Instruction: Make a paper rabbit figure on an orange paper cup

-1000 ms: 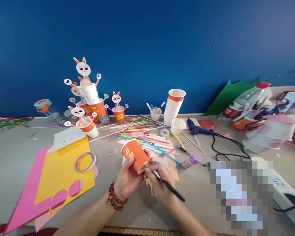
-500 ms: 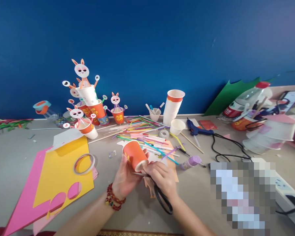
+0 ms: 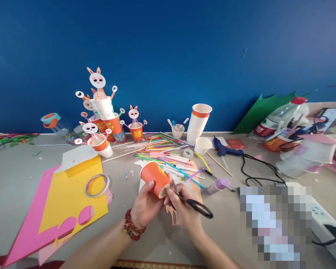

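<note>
An orange paper cup [image 3: 154, 178] with yellow print lies tilted in my left hand [image 3: 148, 204], its base turned toward me. The fingers are wrapped round its side. My right hand [image 3: 184, 207] grips a pair of scissors [image 3: 199, 207] with black handle loops that stick out to the right. The scissor blade points up beside the cup's base, and the right fingertips are at the base rim. Whether the blade tip touches the cup I cannot tell. Under the hands lie white paper and a cut piece of peach paper [image 3: 172, 216].
Coloured straws and pens [image 3: 168, 151] are spread behind the cup. Rabbit-faced cups [image 3: 102, 108] stand at the back left. Yellow card [image 3: 72, 186] with a tape roll [image 3: 97, 185] lies left. A glue stick [image 3: 218, 185], glue gun [image 3: 226, 149] and power strip [image 3: 324, 216] are right.
The cup has turned in my left hand, so its yellow print now faces the upper right. The scissor handles have swung up and to the right, and a blade now shows.
</note>
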### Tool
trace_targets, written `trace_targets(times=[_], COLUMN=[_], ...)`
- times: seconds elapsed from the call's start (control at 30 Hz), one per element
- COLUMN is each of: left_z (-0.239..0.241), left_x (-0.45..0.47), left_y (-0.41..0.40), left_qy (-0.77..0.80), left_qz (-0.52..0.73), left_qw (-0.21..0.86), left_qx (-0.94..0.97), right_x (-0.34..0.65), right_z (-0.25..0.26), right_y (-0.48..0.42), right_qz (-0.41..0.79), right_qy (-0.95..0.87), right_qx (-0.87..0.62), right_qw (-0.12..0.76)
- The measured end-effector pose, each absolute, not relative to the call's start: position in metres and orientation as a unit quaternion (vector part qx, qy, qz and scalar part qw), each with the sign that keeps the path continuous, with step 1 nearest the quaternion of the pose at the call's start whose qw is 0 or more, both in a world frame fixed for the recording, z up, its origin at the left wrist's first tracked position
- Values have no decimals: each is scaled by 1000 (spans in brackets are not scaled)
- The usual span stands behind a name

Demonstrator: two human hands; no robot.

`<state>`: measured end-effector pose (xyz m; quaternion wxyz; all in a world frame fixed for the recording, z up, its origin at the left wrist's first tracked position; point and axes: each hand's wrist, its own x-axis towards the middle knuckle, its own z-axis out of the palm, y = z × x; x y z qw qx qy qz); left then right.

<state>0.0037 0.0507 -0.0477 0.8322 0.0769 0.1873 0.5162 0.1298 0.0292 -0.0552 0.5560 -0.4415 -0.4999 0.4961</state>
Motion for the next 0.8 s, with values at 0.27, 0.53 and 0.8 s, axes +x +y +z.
trace_targets(times=[0.27, 0.53, 0.8], left_z=[-53, -42, -44], left_x=[3, -1, -2], left_y=[57, 62, 63], left_qy=[163, 179, 190], left_qz=[511, 513, 520], left_qw=[839, 832, 828], left_qx=[91, -112, -87], right_x=[134, 147, 148], right_z=[-52, -49, -46], right_y=[39, 28, 32], right_qz=[608, 453, 310], right_qy=[-415, -562, -675], right_qx=[-412, -451, -402], right_qw=[537, 526, 535])
